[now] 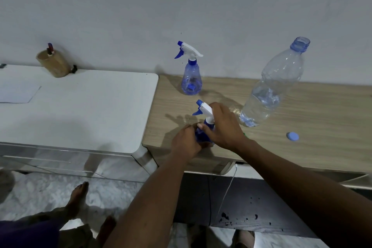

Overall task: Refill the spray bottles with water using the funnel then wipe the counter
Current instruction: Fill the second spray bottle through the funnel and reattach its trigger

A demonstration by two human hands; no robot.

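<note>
Both your hands meet at frame centre: your left hand [186,143] grips the translucent blue plastic spray bottle [200,136] standing on the wood-grain worktop [302,119], your right hand [223,127] wraps its white trigger head [207,109].

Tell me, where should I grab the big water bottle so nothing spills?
Wrap your fingers round the wide middle of the big water bottle, coming from the front right. It stands upright with its neck open, its cap lies on the counter, and a spray bottle is being held at its left. Probably best to squeeze gently.
</note>
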